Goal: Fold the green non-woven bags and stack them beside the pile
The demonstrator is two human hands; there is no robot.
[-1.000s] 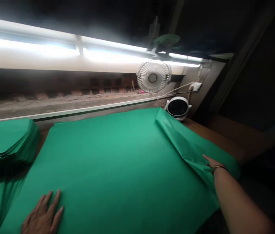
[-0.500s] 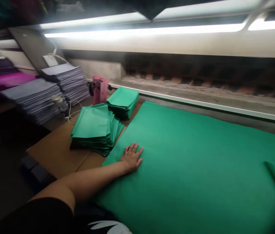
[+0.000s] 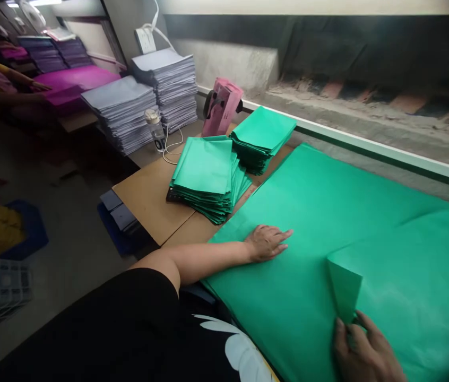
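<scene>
Large green sheets (image 3: 304, 196) lie spread over the table in front of me. My left hand (image 3: 266, 244) rests on them near their left edge, palm down, with its fingers stretched out. At the lower right, my right hand (image 3: 365, 345) pinches the corner of a green sheet (image 3: 411, 281) that is folded over to the right. A small flap of that sheet stands up above my right fingers. Beyond my left hand sit two stacks of smaller folded green pieces, a nearer stack (image 3: 204, 170) and a farther stack (image 3: 264, 132).
Brown cardboard (image 3: 145, 196) lies under the green stacks. Behind them are a pink box-like object (image 3: 222, 106), a bottle (image 3: 155, 127), a white cord and grey stacks (image 3: 174, 85). A person's arm (image 3: 17, 79) reaches over magenta sheets (image 3: 85, 79). A crate (image 3: 1, 286) stands on the floor.
The view has turned left and down. My right hand has come into view, pinching the sheet corner, and the folded-over part has moved left towards my left hand, which stays flat.
</scene>
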